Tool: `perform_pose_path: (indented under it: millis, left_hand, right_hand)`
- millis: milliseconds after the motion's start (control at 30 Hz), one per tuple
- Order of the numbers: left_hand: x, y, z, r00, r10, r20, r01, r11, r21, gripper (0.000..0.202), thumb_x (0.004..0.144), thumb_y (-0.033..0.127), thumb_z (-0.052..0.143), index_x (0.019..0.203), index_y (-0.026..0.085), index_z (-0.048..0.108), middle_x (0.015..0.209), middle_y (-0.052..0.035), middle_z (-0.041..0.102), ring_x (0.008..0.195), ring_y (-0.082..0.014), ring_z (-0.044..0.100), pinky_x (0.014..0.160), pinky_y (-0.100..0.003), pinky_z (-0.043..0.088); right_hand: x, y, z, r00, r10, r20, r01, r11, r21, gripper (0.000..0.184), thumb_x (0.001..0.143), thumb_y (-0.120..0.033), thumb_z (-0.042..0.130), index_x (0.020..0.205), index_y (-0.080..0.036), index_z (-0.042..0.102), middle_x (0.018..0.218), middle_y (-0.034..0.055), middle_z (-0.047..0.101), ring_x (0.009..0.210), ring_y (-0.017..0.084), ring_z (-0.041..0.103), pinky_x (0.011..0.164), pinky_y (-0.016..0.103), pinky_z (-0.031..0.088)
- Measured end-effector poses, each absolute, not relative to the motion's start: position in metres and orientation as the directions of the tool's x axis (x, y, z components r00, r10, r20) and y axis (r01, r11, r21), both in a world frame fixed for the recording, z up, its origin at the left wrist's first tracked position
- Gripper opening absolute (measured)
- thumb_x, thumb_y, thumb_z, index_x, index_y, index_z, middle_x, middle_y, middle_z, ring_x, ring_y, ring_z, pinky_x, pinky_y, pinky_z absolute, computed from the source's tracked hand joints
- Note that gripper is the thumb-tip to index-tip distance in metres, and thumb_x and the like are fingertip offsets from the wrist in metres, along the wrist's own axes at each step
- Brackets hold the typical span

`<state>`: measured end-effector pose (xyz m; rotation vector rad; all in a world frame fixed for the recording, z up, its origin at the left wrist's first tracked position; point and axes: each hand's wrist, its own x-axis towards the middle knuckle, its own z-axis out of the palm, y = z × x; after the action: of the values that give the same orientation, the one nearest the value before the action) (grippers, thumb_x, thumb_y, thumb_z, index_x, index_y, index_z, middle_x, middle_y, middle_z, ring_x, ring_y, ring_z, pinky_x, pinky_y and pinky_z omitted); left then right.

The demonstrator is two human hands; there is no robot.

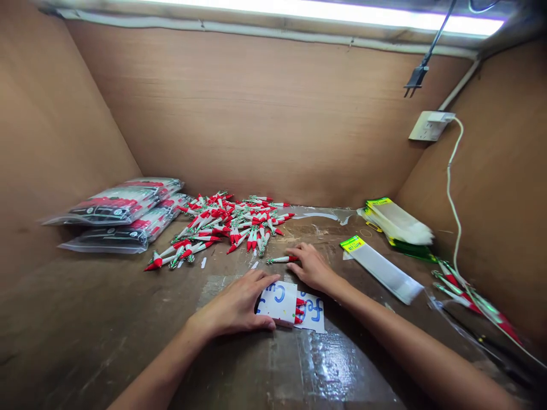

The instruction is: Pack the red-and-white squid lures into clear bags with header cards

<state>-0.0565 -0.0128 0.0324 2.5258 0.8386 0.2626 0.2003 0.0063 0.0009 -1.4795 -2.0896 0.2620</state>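
1. The left hand [237, 307] lies on the left part of a white card [280, 302] with blue letters. The fingers reach its far edge, the thumb its near edge, so they clasp it.
2. The card lies on the table [128, 319], near the front and in the middle. Red lure tips [299, 310] show at its right side.
3. The right hand [313, 267] rests just behind the card. Its fingers are stretched and not closed, and the tips touch the red end of one lure [280, 259].
4. The pile of lures [231, 222] lies further back.
5. Filled bags [119, 208] are at the left and empty sleeves [382, 267] at the right.
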Motion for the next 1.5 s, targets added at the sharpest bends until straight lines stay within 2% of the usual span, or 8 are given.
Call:
perform_pose_path:
  millis: [133,267,367,500,633,767,1000,1500]
  left_hand:
    - [-0.058,-0.013,0.031,0.796,0.604,0.038,0.514,-0.708,0.484,0.088,0.072,0.059,0.077,0.148,0.035,0.039,0.13,-0.0081,0.053,0.116,-0.0317,0.053,0.1,-0.045,0.044]
    - [-0.059,-0.015,0.031,0.782,0.623,0.024,0.537,-0.693,0.482,0.088,0.072,0.06,0.076,0.148,0.035,0.04,0.13,-0.0081,0.054,0.115,-0.032,0.054,0.099,-0.045,0.045]
    - [-0.059,-0.015,0.032,0.773,0.634,0.021,0.548,-0.684,0.482,0.086,0.073,0.056,0.077,0.148,0.036,0.04,0.13,-0.0071,0.054,0.116,-0.0311,0.054,0.099,-0.043,0.045]
    - [-0.058,-0.014,0.032,0.771,0.637,0.009,0.556,-0.679,0.479,0.086,0.073,0.055,0.077,0.147,0.037,0.039,0.132,-0.0063,0.053,0.116,-0.0304,0.055,0.101,-0.043,0.044]
    - [-0.055,-0.013,0.034,0.769,0.639,-0.006,0.564,-0.674,0.476,0.085,0.073,0.055,0.076,0.148,0.037,0.039,0.134,-0.0056,0.052,0.119,-0.0303,0.053,0.102,-0.042,0.044]
    - [-0.053,-0.014,0.038,0.76,0.649,-0.025,0.58,-0.661,0.476,0.083,0.074,0.056,0.075,0.147,0.038,0.04,0.134,-0.0052,0.052,0.119,-0.0302,0.053,0.101,-0.042,0.044]
    - [-0.053,-0.013,0.036,0.767,0.641,-0.009,0.573,-0.679,0.459,0.083,0.074,0.055,0.076,0.147,0.037,0.04,0.136,-0.0056,0.051,0.121,-0.0303,0.052,0.103,-0.043,0.044]
    - [-0.055,-0.014,0.031,0.772,0.636,0.009,0.554,-0.679,0.482,0.086,0.074,0.059,0.075,0.148,0.035,0.04,0.133,-0.0068,0.053,0.119,-0.0319,0.052,0.1,-0.043,0.044]
  right_hand:
    - [0.193,0.015,0.006,-0.156,0.928,0.338,0.681,0.349,-0.643,0.01,0.09,-0.026,0.065,0.093,-0.019,0.072,0.096,0.0062,0.066,0.093,0.021,0.056,0.083,0.032,0.043]
    - [0.22,-0.013,0.013,-0.183,0.98,-0.073,0.035,-0.068,-0.997,0.033,0.095,-0.046,0.058,0.102,-0.016,0.07,0.08,0.0021,0.061,0.062,0.011,0.048,0.059,0.023,0.039]
    - [0.242,-0.042,0.011,-0.324,0.909,-0.262,-0.352,-0.373,-0.859,0.038,0.094,-0.047,0.061,0.112,-0.013,0.069,0.074,-0.0009,0.054,0.056,0.006,0.043,0.052,0.018,0.035]
    - [0.253,-0.061,0.001,-0.319,0.906,-0.278,-0.492,-0.409,-0.768,0.037,0.093,-0.042,0.065,0.112,-0.01,0.069,0.069,-0.0018,0.053,0.054,0.005,0.043,0.05,0.016,0.036]
    - [0.26,-0.061,-0.001,-0.271,0.93,-0.248,-0.368,-0.338,-0.866,0.038,0.091,-0.044,0.067,0.111,-0.012,0.07,0.073,0.0005,0.061,0.055,0.005,0.046,0.053,0.017,0.038]
    - [0.276,-0.064,0.011,-0.278,0.942,-0.187,0.068,-0.175,-0.982,0.036,0.084,-0.044,0.073,0.105,-0.014,0.072,0.085,0.0053,0.071,0.064,0.01,0.056,0.059,0.022,0.042]
    - [0.276,-0.074,0.015,-0.19,0.981,-0.045,0.667,0.095,-0.739,0.018,0.087,-0.034,0.066,0.096,-0.022,0.076,0.093,0.0047,0.072,0.086,0.021,0.065,0.074,0.03,0.046]
    - [0.215,-0.072,-0.008,-0.316,0.908,0.276,0.671,0.419,-0.612,0.019,0.098,-0.031,0.057,0.104,-0.03,0.076,0.089,0.004,0.069,0.087,0.021,0.061,0.078,0.032,0.045]
